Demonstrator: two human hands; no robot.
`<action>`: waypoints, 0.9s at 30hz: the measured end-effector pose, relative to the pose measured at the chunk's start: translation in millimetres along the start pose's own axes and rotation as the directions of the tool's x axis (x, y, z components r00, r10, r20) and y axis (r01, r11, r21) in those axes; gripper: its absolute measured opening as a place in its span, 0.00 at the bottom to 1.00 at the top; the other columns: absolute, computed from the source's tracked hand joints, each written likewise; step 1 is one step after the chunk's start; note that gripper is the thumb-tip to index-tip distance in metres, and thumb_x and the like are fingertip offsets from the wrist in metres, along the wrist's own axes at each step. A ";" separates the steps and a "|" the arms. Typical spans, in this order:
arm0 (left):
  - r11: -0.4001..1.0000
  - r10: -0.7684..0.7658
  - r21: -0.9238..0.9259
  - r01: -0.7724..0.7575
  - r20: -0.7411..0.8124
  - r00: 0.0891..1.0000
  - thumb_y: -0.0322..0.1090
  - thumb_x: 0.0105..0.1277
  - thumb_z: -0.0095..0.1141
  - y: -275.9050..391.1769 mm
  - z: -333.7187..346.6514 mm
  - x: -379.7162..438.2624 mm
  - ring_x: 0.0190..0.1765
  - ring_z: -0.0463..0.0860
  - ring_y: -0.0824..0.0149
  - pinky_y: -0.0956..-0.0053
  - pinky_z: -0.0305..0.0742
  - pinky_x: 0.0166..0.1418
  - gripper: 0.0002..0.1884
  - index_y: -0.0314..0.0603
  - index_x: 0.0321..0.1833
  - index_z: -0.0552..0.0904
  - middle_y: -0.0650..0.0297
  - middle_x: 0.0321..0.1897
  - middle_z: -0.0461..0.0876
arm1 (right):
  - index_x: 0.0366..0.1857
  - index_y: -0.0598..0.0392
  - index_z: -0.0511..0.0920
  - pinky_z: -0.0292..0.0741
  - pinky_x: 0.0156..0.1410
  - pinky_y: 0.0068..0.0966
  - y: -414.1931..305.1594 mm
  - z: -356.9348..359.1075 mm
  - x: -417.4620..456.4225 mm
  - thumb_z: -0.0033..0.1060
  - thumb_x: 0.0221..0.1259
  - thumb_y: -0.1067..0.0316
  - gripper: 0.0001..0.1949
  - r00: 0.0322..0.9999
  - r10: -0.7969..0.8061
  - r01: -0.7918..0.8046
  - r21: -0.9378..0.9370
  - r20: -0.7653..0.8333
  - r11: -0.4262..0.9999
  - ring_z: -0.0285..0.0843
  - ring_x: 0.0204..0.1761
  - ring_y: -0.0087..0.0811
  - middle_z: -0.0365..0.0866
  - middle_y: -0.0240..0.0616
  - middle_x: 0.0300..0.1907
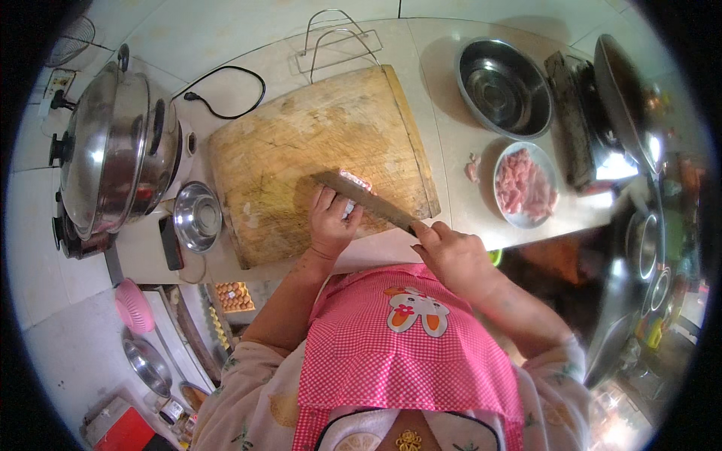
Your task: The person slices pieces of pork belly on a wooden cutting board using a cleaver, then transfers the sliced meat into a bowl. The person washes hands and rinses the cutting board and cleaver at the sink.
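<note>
My right hand (451, 251) grips the handle of a kitchen knife (372, 203), its dark blade slanting up and left over the wooden cutting board (316, 124). Close behind the blade, the fingers of my left hand (335, 222) press a piece of raw meat (355, 179) to the board. Pale and red parts of the meat show past the blade; the rest is hidden by the knife and my fingers. To the right stands a white plate (510, 221) heaped with raw meat slices (524, 183). A small meat scrap (472, 168) lies on the countertop beside it.
A steel basin (502, 93) stands beyond the plate, near a gas stove (589, 124) and a wok (623, 96). Left of the board are a small steel bowl (197, 216), a phone (171, 242) and a large lidded steamer (107, 152). Behind it lie a black cord (262, 93) and a wire rack (341, 48).
</note>
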State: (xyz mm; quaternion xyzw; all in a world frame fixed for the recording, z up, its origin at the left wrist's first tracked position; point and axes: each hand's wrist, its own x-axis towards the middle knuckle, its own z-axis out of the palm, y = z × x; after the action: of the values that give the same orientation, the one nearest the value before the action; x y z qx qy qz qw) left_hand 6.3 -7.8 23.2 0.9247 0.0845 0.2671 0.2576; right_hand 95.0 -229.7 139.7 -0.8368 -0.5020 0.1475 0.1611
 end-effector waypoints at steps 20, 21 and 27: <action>0.994 -0.090 0.077 0.076 0.207 0.974 0.32 0.52 0.65 51.2 1.2 55.2 0.43 0.75 0.60 0.63 0.66 0.49 0.03 0.45 0.28 0.85 0.65 0.33 0.79 | 0.52 0.57 0.74 0.78 0.38 0.34 21.1 -26.8 -46.8 0.62 0.58 0.65 0.18 0.871 0.429 -0.310 0.411 -0.238 0.857 0.82 0.34 0.44 0.80 0.47 0.35; 0.991 -0.105 -0.058 0.118 0.194 0.975 0.32 0.52 0.65 55.2 8.9 54.2 0.42 0.75 0.60 0.63 0.66 0.49 0.03 0.44 0.28 0.85 0.64 0.32 0.79 | 0.53 0.57 0.74 0.78 0.39 0.34 23.7 -28.9 -50.8 0.63 0.58 0.65 0.19 0.849 0.457 -0.321 0.429 -0.265 0.844 0.82 0.34 0.44 0.80 0.47 0.36; 0.927 -0.035 -0.324 0.190 0.430 0.902 0.33 0.55 0.62 107.8 73.9 48.6 0.48 0.74 0.59 0.59 0.64 0.56 0.04 0.43 0.26 0.86 0.65 0.35 0.80 | 0.54 0.62 0.72 0.74 0.36 0.23 39.8 -38.4 -81.3 0.64 0.59 0.71 0.20 0.674 0.590 -0.355 0.506 -0.443 0.786 0.75 0.27 0.26 0.78 0.45 0.29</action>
State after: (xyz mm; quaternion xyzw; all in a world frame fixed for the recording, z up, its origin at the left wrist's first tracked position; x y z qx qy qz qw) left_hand 88.9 -117.4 47.8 0.8912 0.0315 0.0591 0.4487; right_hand 105.4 -324.2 164.6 -0.8951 -0.1503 0.0162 0.4194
